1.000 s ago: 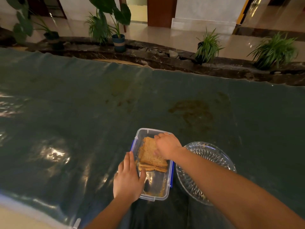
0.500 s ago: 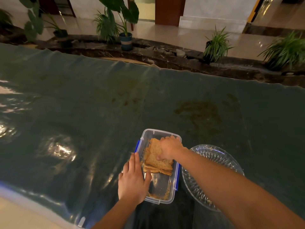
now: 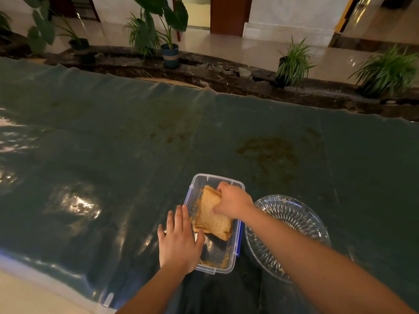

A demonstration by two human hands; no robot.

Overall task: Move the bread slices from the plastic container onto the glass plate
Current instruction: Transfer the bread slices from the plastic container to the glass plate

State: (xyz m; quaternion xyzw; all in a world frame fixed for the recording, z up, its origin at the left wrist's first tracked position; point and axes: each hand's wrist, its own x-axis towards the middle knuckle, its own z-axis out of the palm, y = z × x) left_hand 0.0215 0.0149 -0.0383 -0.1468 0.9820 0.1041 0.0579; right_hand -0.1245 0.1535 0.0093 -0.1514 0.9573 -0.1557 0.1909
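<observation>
Green table cover (image 3: 113, 143), right hand (image 3: 233, 201) hiding bread slices (image 3: 210, 216)

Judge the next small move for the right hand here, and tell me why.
Probably lift the bread slices clear of the plastic container and carry them right, over the glass plate. The right hand already pinches the slices, tilted up off the container floor, the plate sits beside the container with only crumbs on it, and the left hand rests flat against the container's near left edge, apparently steadying it.
</observation>
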